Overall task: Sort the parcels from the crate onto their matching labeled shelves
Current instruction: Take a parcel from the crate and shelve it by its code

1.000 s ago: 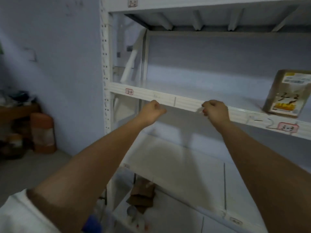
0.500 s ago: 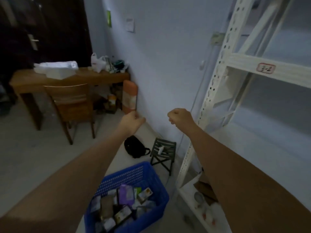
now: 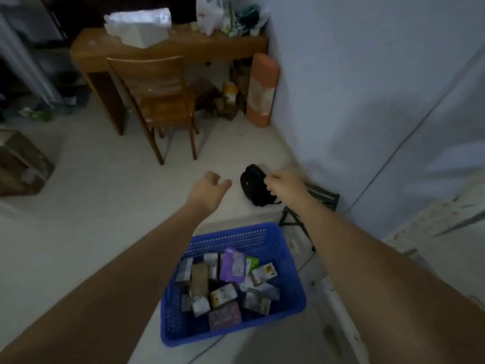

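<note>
A blue plastic crate (image 3: 294, 274) stands on the floor below my arms, holding several small parcels, among them a purple pouch (image 3: 233, 264) and a brown box (image 3: 200, 281). Both arms reach forward above the crate. My left hand (image 3: 210, 189) hangs over the bare floor with loosely curled fingers and holds nothing. My right hand (image 3: 284, 183) is level with it, fingers curled, also without anything in it. The white shelf frame (image 3: 341, 319) shows only at the lower right edge.
A black bag (image 3: 253, 189) and a small folding stool (image 3: 322, 203) lie by the wall past the crate. A wooden desk (image 3: 183, 46) with a chair (image 3: 160, 101) stands at the back; an orange roll (image 3: 262, 90) leans in the corner. A box (image 3: 21, 164) sits at far left.
The view swung from the shelf down to the floor and crate. Both hands left the shelf edge and now hang over the floor beyond the crate.
</note>
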A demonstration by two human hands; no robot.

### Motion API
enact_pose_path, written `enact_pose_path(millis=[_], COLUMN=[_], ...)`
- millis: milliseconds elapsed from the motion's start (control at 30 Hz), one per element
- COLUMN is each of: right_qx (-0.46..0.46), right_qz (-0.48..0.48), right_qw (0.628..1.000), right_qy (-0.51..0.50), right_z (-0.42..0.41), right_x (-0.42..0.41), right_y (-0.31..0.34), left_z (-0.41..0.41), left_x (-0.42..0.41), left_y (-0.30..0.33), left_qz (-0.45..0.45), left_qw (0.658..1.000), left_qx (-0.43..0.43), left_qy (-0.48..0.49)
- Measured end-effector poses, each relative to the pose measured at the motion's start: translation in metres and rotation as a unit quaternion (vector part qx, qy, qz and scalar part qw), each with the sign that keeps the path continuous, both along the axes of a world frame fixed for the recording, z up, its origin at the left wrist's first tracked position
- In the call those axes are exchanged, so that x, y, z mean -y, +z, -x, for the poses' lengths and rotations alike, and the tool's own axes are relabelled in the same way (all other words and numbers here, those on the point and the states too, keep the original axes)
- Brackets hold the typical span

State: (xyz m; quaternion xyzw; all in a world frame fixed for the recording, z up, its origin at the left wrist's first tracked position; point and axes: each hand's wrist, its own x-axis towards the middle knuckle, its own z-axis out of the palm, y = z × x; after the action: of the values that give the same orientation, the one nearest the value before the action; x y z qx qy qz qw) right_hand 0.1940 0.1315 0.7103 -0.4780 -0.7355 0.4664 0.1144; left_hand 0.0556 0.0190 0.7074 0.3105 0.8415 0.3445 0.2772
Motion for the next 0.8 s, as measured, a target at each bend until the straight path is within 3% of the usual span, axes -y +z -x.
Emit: enact_pose_path(millis=[267,633,800], right_qx=[0.037,0.087,0.115], right_qz=[0.057,0.154,0.207], right_qw=[0.997,0.983,0.971], right_qy=[0.043,-0.041,-0.040], right_z=[0.048,0.090,0.092], right_x=[-0.019,-0.011,0.024], right_y=[-0.148,-0.391,-0.492], left_z=[0.052,0.097,0.101], left_x=[-0.006,0.005,0.031], left_y=[-0.142,-0.399,-0.500], left_qz=[0.090,0.169,0.212], left_qw=[0.993,0.975,0.957], left_qx=[0.061,0.138,0.183], left_qy=[0.051,0.039,0.082])
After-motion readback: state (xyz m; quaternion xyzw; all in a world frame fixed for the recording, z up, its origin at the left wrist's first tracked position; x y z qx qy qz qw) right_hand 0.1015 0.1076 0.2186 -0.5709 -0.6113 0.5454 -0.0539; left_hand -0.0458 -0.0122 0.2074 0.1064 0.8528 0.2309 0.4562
